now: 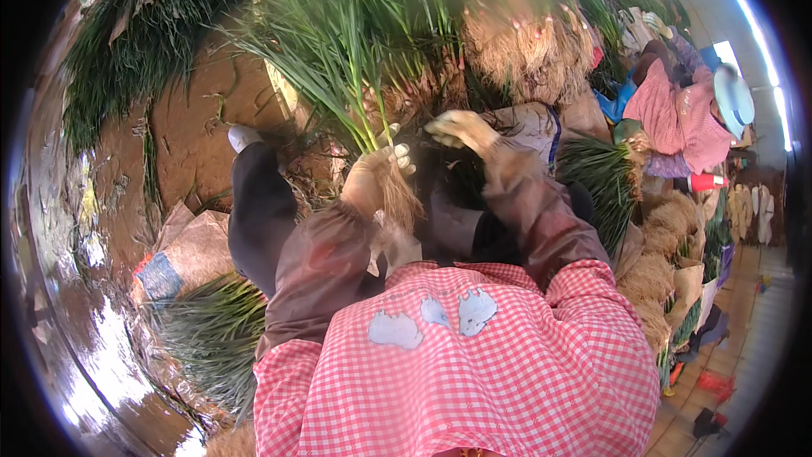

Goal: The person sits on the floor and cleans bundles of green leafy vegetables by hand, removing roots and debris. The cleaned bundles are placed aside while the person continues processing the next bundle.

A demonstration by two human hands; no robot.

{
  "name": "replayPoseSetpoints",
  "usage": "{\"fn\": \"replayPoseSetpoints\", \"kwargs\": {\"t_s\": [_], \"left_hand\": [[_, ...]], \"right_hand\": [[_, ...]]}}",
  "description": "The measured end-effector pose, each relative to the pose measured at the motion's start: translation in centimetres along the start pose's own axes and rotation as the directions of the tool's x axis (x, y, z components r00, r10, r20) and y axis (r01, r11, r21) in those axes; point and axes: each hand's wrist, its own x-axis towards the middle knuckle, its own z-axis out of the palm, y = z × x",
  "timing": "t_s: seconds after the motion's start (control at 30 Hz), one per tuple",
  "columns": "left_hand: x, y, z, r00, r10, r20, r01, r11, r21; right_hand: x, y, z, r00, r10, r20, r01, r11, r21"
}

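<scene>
My left hand (369,176), in a pale glove, is closed around a few green onion-like plants (365,117). Their long green leaves fan up and away, and their stringy tan roots (401,200) hang below my fingers. Just to the right, my gloved right hand (466,130) is raised over my lap with bent fingers. It is motion-blurred, and no plant shows in it. Ahead of both hands stands a dense heap of the same plants (438,32), its root ends (526,54) massed at the right.
A dark green pile (139,44) lies far left on the muddy brown floor (206,101). Bundles sit beside me at left (212,330) and right (599,187). Rooty bundles (653,260) line the right side. Another person (679,108) in a hat sits at upper right.
</scene>
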Motion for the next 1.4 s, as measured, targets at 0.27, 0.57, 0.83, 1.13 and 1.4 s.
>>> {"fn": "replayPoseSetpoints", "kwargs": {"t_s": [0.27,0.57,0.83,1.13,1.4], "left_hand": [[0.3,-0.2,-0.2,0.99,-0.1,-0.103,0.099,0.995,-0.017],[-0.5,0.1,-0.4,0.997,-0.045,-0.067,0.058,0.974,0.218],[-2.2,4.2,0.8,0.77,0.213,0.601,-0.206,0.975,-0.082],[1.5,0.6,-1.3,1.0,0.002,0.016,-0.002,0.999,-0.041],[1.7,1.2,-1.3,0.961,0.25,0.117,-0.252,0.968,0.008]], "right_hand": [[7.6,-3.8,7.4,0.958,0.229,-0.173,-0.106,0.843,0.528],[10.2,5.0,4.2,0.761,0.088,-0.642,0.162,0.933,0.321],[-3.9,7.6,-7.7,0.926,0.32,-0.201,-0.253,0.131,-0.959],[10.2,0.7,1.5,0.914,-0.256,-0.314,-0.132,0.545,-0.828],[8.7,-2.7,-4.1,0.967,0.034,-0.252,-0.156,0.862,-0.483]]}}
